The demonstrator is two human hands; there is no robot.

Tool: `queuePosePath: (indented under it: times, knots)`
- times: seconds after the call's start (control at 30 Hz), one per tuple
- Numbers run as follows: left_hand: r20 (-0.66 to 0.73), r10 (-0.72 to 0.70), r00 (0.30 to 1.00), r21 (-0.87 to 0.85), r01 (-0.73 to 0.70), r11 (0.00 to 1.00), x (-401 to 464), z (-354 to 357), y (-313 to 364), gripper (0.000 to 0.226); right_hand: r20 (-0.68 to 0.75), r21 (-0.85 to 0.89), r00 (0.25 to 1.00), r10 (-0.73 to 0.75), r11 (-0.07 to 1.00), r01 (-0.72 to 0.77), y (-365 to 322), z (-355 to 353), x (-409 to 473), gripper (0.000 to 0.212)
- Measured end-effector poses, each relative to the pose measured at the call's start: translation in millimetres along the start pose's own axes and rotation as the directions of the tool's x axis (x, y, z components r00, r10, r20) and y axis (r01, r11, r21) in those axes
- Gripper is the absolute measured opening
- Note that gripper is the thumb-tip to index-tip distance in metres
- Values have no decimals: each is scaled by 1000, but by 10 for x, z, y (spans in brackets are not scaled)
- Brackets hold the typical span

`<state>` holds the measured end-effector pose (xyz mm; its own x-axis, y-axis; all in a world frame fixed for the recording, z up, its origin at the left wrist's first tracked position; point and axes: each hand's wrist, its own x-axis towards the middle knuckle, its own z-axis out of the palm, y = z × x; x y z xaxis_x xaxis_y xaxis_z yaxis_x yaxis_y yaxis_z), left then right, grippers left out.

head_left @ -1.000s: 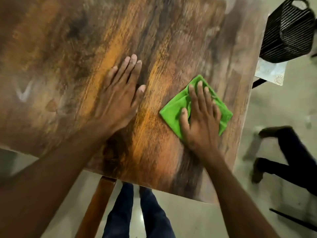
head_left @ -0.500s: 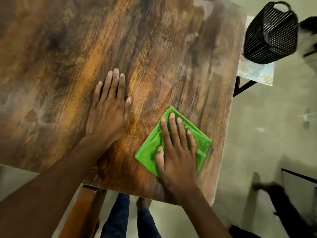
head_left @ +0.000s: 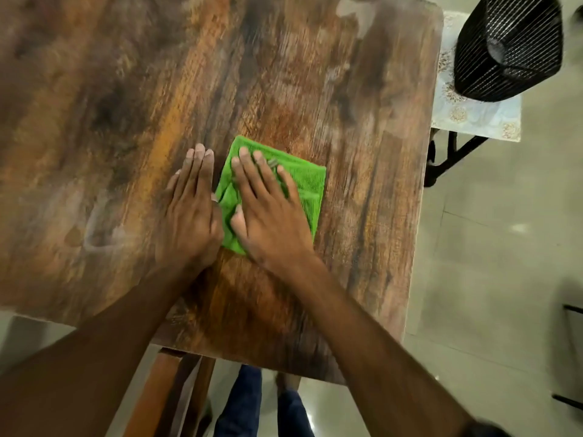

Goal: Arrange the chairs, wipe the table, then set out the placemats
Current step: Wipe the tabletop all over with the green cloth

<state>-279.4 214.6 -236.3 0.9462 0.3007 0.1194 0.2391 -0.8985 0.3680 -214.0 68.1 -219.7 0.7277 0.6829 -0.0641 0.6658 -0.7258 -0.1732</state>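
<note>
Two steps remain, we judge: our right hand (head_left: 268, 216) presses flat fingers on the folded green microfibre cloth (head_left: 303, 184), mid-wipe on the brown wood-grain table (head_left: 362, 152). Our left hand (head_left: 189, 212) rests flat beside it, grasping nothing; no placemats are laid.

floor (head_left: 492, 247): pale glossy tiles | side stand (head_left: 473, 118): patterned top (black legs) | basket (head_left: 508, 48): black wire
</note>
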Motion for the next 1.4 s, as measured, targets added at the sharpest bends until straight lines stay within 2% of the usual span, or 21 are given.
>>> queuePosePath:
  times: [0.07,0.17,0.23,0.3,0.4,0.5,0.7,0.83,0.93,1.0,1.1,1.17,1.27,1.4]
  knots:
    - [-5,23,1000,-28,-24,999,-6,1,-25,66,22,-6,997,-73,997,73,-16,8,-257,74]
    - [-12,11,1000,-37,-12,999,5,-3,-15,62,28,15,989,-147,989,146,295,-64,-95,73]
    - [3,-5,1000,-26,5,1000,22,-7,2,61,17,40,995,-95,995,94,651,-153,289,74]
    - [28,-16,999,-13,17,1000,29,-8,7,61,-7,41,1000,29,999,-29,1034,-275,675,77]
    - [39,-12,999,13,11,1000,28,-7,7,62,-49,39,993,111,993,-109,1363,-340,867,76]
    - [47,-11,999,34,10,999,33,-6,-1,62,-66,28,989,132,991,-130,1211,-283,486,74]
    - [45,-10,999,89,6,996,33,-22,12,61,107,59,991,76,995,-82,517,-200,-1001,80]
    - [55,-13,998,95,7,995,46,-36,17,61,55,120,969,242,961,-247,293,-151,-1503,73]
    - [14,-4,1000,75,3,997,48,-12,25,60,-11,157,884,467,874,-459,183,-76,-1511,70]
    - [-14,11,1000,68,-10,998,30,5,23,59,-13,114,850,526,846,-522,170,-23,-1430,76]
    - [-21,26,999,70,-25,997,29,17,25,59,-23,67,894,448,893,-446,475,-12,-1140,76]
    - [-27,30,999,81,-28,996,44,18,24,59,-78,79,922,379,924,-373,857,-54,-837,73]
    - [-26,20,999,88,-17,996,23,36,41,59,-117,92,922,368,929,-359,1263,-121,-514,70]
    - [-3,30,1000,155,-30,988,6,-9,87,59,-107,72,903,416,909,-411,1080,-97,-913,66]
